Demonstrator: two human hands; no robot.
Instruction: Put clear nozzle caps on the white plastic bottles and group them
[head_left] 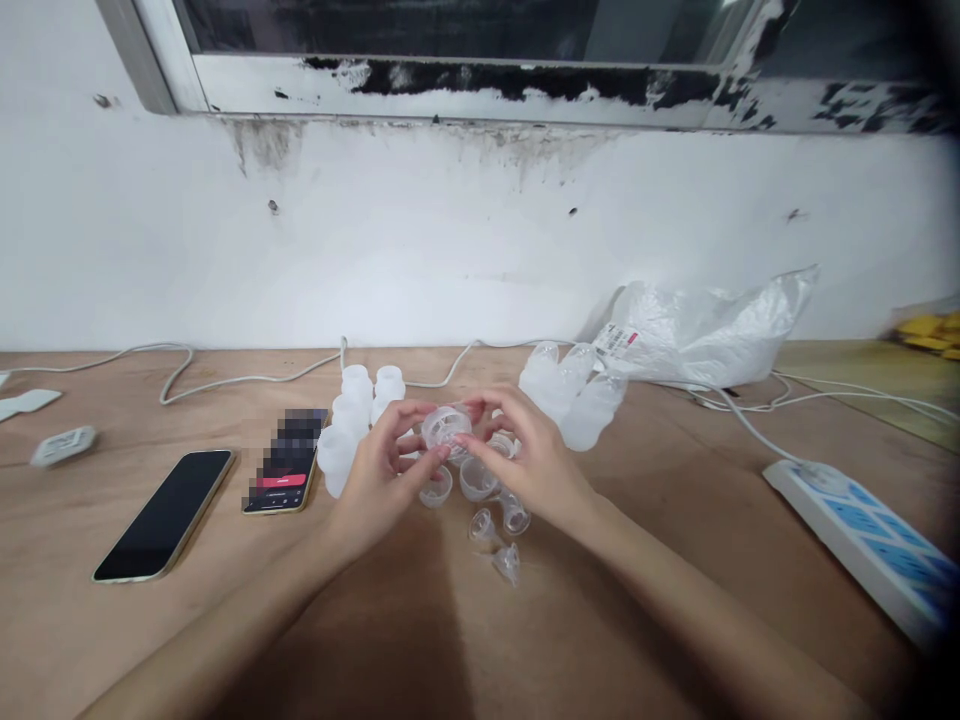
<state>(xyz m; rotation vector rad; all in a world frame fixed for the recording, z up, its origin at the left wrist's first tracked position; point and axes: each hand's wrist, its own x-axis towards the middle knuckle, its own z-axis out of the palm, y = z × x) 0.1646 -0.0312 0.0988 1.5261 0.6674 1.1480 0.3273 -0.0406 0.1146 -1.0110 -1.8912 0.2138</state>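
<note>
A clear round plastic cap [448, 425] is held up between my two hands, above the table's middle. My left hand [394, 455] grips its left side, thumb at the near edge. From the right, the thumb and fingers of my right hand [525, 450] close on it too. Below lie more clear round caps, one cap [435, 489] under my left fingers and another cap [477, 480] by my right thumb. Nearer to me are small clear funnels, including one funnel [508, 563] on its side. Frosted white bottles [337, 455] stand beyond my left hand, partly hidden by it.
More frosted bottles [574, 395] lie at the back right beside a clear plastic bag [697, 330]. Two phones, a black one [165, 515] and a lit one [289, 465], are at left. A power strip [862, 540] lies right. White cables [217, 380] run along the wall.
</note>
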